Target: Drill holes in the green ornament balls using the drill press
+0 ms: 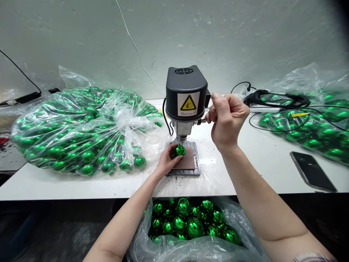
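Observation:
A small bench drill press with a black housing and a yellow warning label stands on the white table. Under its chuck, my left hand pinches a shiny green ball between thumb and fingers, over a brown board on the grey base plate. Whether the drill bit touches the ball I cannot tell. My right hand is closed at the right side of the machine, around its feed lever, whose outer end is hidden by the fingers.
Left of the machine lies a big clear bag of green balls; another bag lies right, with black cables. A phone rests near the front right edge. Below the table edge, a plastic-lined container holds several green balls.

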Motion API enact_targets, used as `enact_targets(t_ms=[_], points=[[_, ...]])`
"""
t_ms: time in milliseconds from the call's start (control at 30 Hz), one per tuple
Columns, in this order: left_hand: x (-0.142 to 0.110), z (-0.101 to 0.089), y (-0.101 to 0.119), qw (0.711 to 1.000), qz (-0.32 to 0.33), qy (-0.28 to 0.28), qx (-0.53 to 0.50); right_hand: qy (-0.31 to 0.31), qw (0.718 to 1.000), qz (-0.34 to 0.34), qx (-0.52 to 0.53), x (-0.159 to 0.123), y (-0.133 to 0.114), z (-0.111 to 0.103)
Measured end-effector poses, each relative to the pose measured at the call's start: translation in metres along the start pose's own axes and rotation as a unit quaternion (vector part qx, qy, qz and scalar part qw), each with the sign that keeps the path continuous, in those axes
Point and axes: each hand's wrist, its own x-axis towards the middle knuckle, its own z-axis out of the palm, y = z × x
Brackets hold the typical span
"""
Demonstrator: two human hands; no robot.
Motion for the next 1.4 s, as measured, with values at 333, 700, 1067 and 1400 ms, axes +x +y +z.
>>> enact_targets(t_ms=[333,700,1067,1400], points=[[-0.006,0.013,-0.001,0.999,-0.012,0.028,-0.028,0.010,1.000,0.006,0.023,-0.001,0.001,0.000],[-0.006,0.017,-0.002,0.993,-0.050,0.039,-0.100,0.001,1.000,-0.012,0.025,-0.004,0.004,-0.004],[-0.006,0.017,-0.008,0.991,-0.046,0.038,-0.119,-0.094,0.988,-0.116,0.039,-0.030,0.020,-0.026],[-0.006,0.017,-0.011,0.992,-0.042,0.039,-0.114,-0.131,0.972,-0.189,0.044,-0.044,0.031,-0.034]])
